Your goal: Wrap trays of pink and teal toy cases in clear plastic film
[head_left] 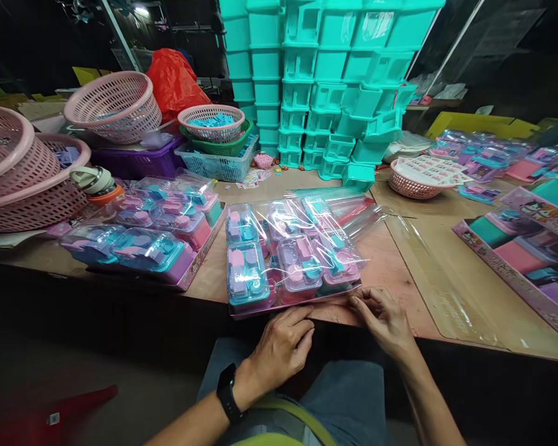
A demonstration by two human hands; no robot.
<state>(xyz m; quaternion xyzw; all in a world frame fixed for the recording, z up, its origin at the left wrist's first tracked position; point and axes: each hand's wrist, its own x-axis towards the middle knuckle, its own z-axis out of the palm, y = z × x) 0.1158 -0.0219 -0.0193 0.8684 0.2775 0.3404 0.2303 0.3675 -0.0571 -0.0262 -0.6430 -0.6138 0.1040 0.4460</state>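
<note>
A pink card tray of small plastic toy boxes (288, 260), covered in clear film, lies at the near edge of the wooden table (413, 285). My left hand (281, 347), with a black watch on the wrist, has its fingers curled and its fingertips at the tray's near edge. My right hand (385, 319) is also curled, pinching at the near right corner of the tray, where the film ends. Whether either hand grips the film or only touches it is unclear.
A second wrapped toy set (153, 235) lies to the left, beside pink baskets (23, 173) and a bottle (95, 183). Stacked teal crates (325, 80) stand behind. More toy sets (525, 254) and a loose clear sheet (428, 260) lie to the right. A red stool (46, 415) sits below.
</note>
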